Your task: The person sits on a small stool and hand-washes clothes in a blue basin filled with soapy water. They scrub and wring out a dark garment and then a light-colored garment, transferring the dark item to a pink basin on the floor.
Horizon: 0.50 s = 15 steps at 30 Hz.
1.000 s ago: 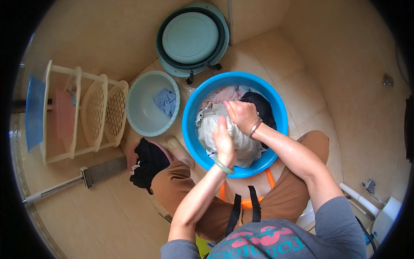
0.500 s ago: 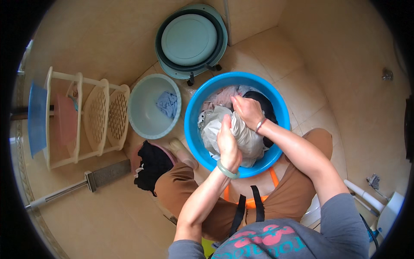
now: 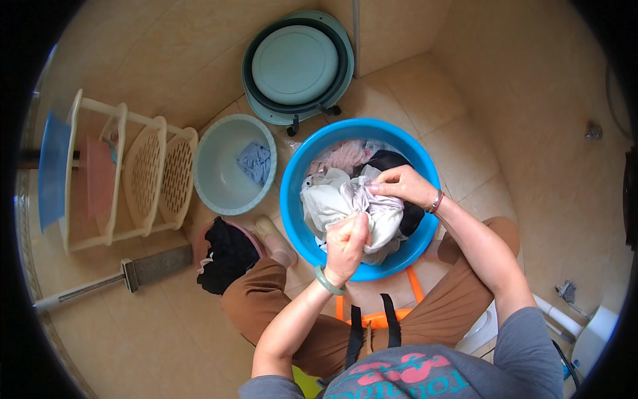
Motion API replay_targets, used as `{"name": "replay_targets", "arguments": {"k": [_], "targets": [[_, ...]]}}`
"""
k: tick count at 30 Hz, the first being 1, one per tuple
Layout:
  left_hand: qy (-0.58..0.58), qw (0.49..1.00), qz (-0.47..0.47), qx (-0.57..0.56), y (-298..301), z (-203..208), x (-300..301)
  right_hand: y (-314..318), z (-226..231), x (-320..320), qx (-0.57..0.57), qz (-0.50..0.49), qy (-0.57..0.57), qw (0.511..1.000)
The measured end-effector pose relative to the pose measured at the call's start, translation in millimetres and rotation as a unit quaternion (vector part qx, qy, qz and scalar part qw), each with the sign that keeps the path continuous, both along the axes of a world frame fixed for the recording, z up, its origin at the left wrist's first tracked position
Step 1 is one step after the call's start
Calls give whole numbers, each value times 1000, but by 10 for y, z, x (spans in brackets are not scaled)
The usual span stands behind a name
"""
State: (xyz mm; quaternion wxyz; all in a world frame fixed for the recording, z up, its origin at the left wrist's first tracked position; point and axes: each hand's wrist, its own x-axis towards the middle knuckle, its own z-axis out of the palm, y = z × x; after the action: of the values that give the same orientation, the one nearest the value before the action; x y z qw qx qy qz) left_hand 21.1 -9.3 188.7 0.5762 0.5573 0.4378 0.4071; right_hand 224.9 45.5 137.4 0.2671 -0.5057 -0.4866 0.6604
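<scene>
A large blue basin (image 3: 292,229) stands on the floor in front of me, filled with wet laundry. My left hand (image 3: 347,243) is closed around a bunched part of a whitish garment (image 3: 332,199). On the garment's other side, my right hand (image 3: 407,187) pinches a fold of it between thumb and fingers. The cloth is gathered between both hands, over the basin. Behind it in the basin lie a pale pink lacy piece (image 3: 342,156) and a black piece (image 3: 389,161), partly hidden by the garment and my right hand.
Left of the blue basin is a pale green basin (image 3: 216,189) holding a small blue cloth (image 3: 254,162). A pink tub with black clothing (image 3: 229,256) sits by my foot. A cream rack (image 3: 149,176) and a flat mop (image 3: 156,266) lie left. Folded green basins (image 3: 296,65) lean at the wall.
My left hand has turned from an upright, flatter pose to a fist on the cloth. My right hand has moved right, and the whitish garment is now stretched between them.
</scene>
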Motion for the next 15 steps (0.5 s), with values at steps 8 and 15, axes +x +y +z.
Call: {"name": "replay_targets", "arguments": {"k": [8, 15], "targets": [[62, 998, 1, 14, -11, -131, -164, -11, 804, 298, 68, -187, 266, 943], [28, 967, 59, -245, 387, -214, -184, -38, 621, 215, 16, -115, 330, 937]]}}
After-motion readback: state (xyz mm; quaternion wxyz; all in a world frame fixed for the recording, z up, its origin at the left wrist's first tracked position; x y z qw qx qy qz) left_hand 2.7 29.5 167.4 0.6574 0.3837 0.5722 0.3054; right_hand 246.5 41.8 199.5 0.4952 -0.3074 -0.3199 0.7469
